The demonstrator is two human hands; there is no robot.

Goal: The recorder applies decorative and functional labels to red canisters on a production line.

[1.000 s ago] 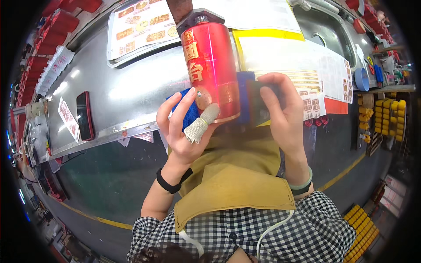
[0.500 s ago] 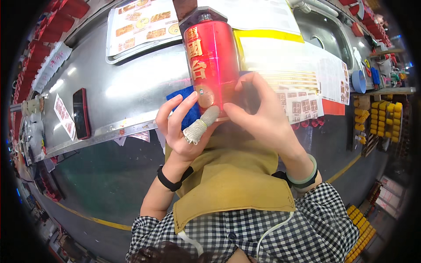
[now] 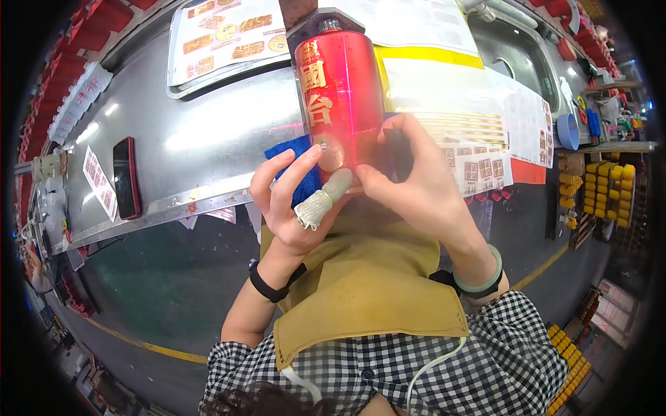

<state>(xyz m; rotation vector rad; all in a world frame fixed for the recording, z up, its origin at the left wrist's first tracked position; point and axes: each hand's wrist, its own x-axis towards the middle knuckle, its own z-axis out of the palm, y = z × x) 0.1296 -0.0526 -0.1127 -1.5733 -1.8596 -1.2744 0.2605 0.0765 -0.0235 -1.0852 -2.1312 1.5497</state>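
Two hands here, one left hand (image 3: 290,213) and one right hand (image 3: 424,177). One bottle (image 3: 352,87), that's the lot! One blue cloth (image 3: 304,186), one finger cover (image 3: 316,207), and the tally rolls on: one apron (image 3: 368,298), two white straps (image 3: 300,380), two black wristbands (image 3: 263,286), a single green bangle (image 3: 498,263). Now the counter (image 3: 222,125), just one: one phone (image 3: 125,179), one tray (image 3: 182,93), one red sheet (image 3: 528,171). Further along, one sink (image 3: 517,45), one blue bowl (image 3: 568,132). Those yellow pieces (image 3: 614,184)? Plenty of them, too small to number from here!
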